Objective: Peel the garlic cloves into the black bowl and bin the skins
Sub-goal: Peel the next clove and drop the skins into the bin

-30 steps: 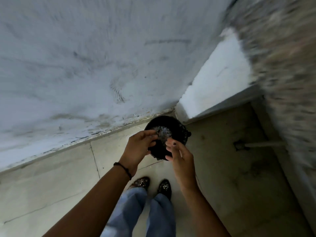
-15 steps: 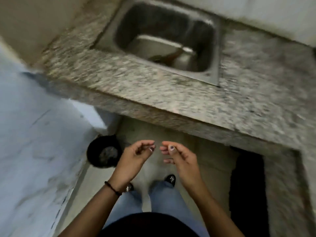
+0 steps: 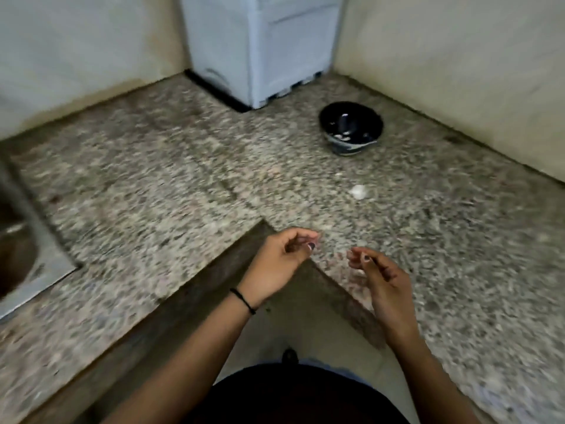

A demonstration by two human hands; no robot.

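At the inner corner of an L-shaped granite desk (image 3: 171,185), well to the near side of the black bowl (image 3: 351,127), both hands hang in the air.

Left hand (image 3: 275,261): grip narrow, fingers loosely curled, thumb close to the fingertips, nothing seen in it. It hovers over the desk's corner edge. Thin black band (image 3: 243,301) on that wrist.

Right hand (image 3: 385,284): grip also narrow and slack, fingers half curled, nothing visibly held. It is over the desk; can't tell if it touches. Both hands are motion-blurred, so I can't tell whether a tiny scrap sits between the fingers.

The black bowl sits upright on the desk, close to the wall. It holds pale pieces, too blurred to name. One white garlic clove (image 3: 359,191) lies loose on the desk between the bowl and the right hand, apart from both. A pale fleck lies on the desk just by the right fingertips; unclear what it is.

Left of and behind the bowl, a white appliance (image 3: 260,47) stands on the desk in the wall corner, near the bowl but not touching it. Far left of the bowl, a steel sink (image 3: 21,240) is set into the desk. Cream walls (image 3: 458,56) run close behind and right of the bowl.

The desk edge makes a right-angle notch on the near side of the bowl. The person stands in it, with pale floor (image 3: 293,319) and a dark shoe tip (image 3: 289,356) showing. A wide stretch of granite runs from the bowl to the sink, and from the clove to the hands.
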